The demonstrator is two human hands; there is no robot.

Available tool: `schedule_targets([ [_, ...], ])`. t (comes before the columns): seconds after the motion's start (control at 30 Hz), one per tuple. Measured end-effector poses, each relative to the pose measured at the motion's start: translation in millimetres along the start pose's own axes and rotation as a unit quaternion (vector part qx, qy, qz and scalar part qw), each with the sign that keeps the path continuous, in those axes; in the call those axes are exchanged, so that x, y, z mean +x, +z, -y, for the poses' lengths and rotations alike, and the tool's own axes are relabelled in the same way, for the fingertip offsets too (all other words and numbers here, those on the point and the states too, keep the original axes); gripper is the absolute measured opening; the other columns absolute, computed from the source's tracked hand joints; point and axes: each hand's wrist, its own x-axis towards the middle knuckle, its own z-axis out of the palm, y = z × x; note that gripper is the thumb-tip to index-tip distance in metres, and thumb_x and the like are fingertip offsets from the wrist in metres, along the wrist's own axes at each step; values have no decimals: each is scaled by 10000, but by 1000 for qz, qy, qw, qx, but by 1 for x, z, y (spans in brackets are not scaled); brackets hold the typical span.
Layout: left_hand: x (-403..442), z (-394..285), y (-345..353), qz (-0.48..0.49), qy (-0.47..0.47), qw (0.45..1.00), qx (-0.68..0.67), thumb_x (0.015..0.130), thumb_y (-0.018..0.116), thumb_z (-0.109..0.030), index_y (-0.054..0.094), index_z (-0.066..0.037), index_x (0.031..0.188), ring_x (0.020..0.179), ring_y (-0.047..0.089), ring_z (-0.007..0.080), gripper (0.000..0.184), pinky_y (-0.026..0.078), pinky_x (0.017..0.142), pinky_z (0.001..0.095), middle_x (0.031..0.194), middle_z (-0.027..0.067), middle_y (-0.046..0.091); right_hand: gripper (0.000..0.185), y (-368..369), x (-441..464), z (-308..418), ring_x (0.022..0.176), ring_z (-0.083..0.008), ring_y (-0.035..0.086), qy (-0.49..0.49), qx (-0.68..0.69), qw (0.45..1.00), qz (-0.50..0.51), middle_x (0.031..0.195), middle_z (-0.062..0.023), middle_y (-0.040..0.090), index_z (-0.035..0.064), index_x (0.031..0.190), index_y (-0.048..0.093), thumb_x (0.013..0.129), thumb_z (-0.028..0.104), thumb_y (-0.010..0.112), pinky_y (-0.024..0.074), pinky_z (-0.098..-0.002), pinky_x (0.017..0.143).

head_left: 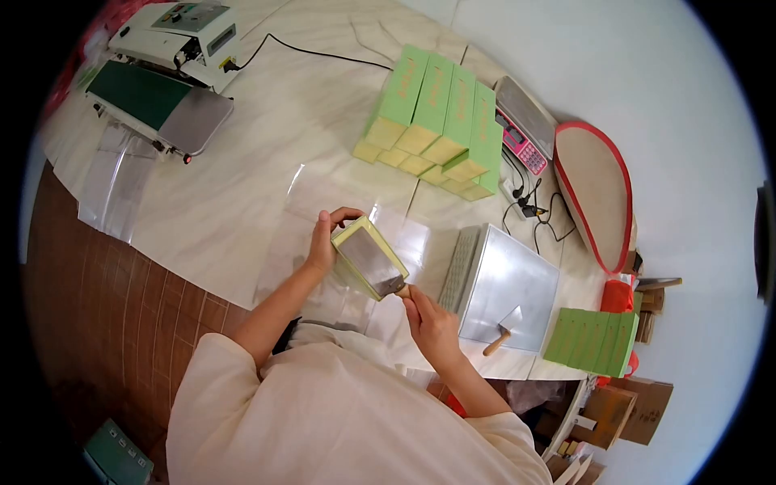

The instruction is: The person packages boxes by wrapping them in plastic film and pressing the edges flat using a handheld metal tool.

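Note:
My left hand holds a small green box with a pale yellow rim by its upper left side. The box is tilted over clear plastic sheets. My right hand is closed round the wooden handle of a spatula, whose metal end lies at the lower corner of the box's face. How far the metal reaches over or into the box, I cannot tell. A second spatula with a wooden handle rests on a metal tray to the right.
Green boxes are stacked at the back, with more green boxes at the right. A pink-keyed scale, black cables and a red-rimmed round tray lie near the wall. A sealing machine stands back left.

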Motion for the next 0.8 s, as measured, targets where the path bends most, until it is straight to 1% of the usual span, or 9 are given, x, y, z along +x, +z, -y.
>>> schedule_targets([
  [0.13,0,0,0,5,-16,999,-44,982,105,-632,668,-23,1079,814,497,142,835,381,775,271,954,29,661,203,7,5,3,507,-260,580,9,19,1000,-15,679,-66,611,76,1093,638,931,198,639,451,-371,443],
  [0.27,4,0,-2,13,10,1000,-16,979,116,-646,662,-26,1073,830,499,128,831,392,752,265,955,26,660,198,1,-4,1,516,-268,587,28,25,999,-21,680,-68,613,77,1087,638,934,202,636,456,-379,447],
  [0.33,3,-3,-6,33,-25,999,-20,954,176,-711,614,-34,1119,940,582,161,823,459,868,311,1021,56,642,191,-2,-8,2,526,-281,593,31,24,999,-11,688,-76,622,84,1084,638,937,204,631,464,-383,457],
  [0.43,1,-5,-1,4,-37,997,-71,960,183,-702,614,-31,1131,956,581,166,816,458,871,311,1030,56,644,194,-1,-3,3,542,-295,595,33,26,999,-18,702,-83,633,90,1089,634,936,208,632,470,-390,471],
  [0.5,2,-7,-1,27,-44,995,-89,969,174,-688,612,-23,1145,980,578,171,815,447,889,308,1046,60,647,185,0,1,3,554,-305,598,41,46,998,-25,721,-87,644,85,1075,641,937,208,631,473,-393,480],
  [0.6,2,-19,-3,52,-13,998,-38,983,155,-667,610,-11,1163,1035,578,184,818,419,941,312,1089,74,654,181,0,1,-2,609,-324,616,48,106,993,-35,781,-114,666,68,1055,660,937,203,632,484,-390,517],
  [0.7,-1,-32,-5,25,-28,999,3,994,142,-647,611,-2,1176,1092,570,201,817,378,998,318,1148,88,651,186,-3,-16,-14,634,-302,630,64,153,984,-61,826,-152,675,35,1023,681,943,196,630,484,-357,554],
  [0.77,-11,-43,-7,3,-28,997,78,997,133,-641,613,1,1188,1134,555,213,824,354,1030,335,1182,94,643,196,-2,-38,-34,637,-316,630,212,157,959,-104,768,-173,655,41,1029,670,939,212,633,490,-363,568],
  [0.8,-16,-45,-10,-10,-4,996,94,1014,157,-611,616,0,1190,1103,570,207,784,397,981,348,1170,101,646,205,-8,-44,-43,613,-288,619,256,170,941,-137,740,-166,644,32,1036,666,948,211,618,480,-351,564],
])
